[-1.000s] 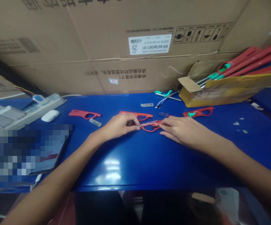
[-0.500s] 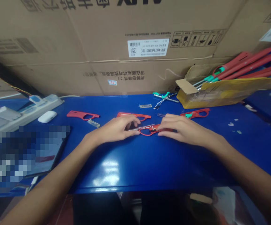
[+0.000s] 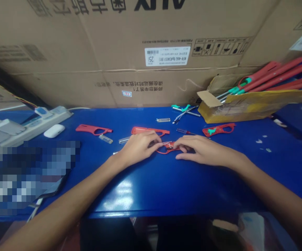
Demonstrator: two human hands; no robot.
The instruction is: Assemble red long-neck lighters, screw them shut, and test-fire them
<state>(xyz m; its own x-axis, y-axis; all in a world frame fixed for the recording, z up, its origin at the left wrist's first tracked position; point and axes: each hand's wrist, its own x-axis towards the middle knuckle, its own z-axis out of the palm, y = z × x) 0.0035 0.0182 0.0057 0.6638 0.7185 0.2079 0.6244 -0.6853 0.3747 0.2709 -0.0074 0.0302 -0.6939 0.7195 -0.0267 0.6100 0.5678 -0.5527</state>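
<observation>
Between my hands lies the open red half-shell of a long-nosed lighter [image 3: 163, 150], with thin white wires across its finger loop. My left hand [image 3: 141, 144] is closed, thumb and fingertips pinching the metal tube and wires at the loop end. Over the handle end sits my right hand [image 3: 203, 148], its bent fingers on the shell and the thumb lower and slightly apart; the handle is mostly hidden. Behind my hands are another red shell half [image 3: 151, 130] and a screwdriver [image 3: 184, 131]. A red shell with a green trigger [image 3: 212, 131] rests to the right.
Left on the blue table [image 3: 130, 184] are a red shell [image 3: 90, 129], a clear fuel tank [image 3: 106, 138], a white earbud case [image 3: 54, 130] and a power strip [image 3: 59, 113]. A yellow-taped carton [image 3: 245, 108] holds several red lighters. A large cardboard box [image 3: 88, 80] stands behind.
My left hand has moved right along the lighter, closer to my right hand, covering more of the metal tube. My right fingers have curled further. The view has shifted slightly.
</observation>
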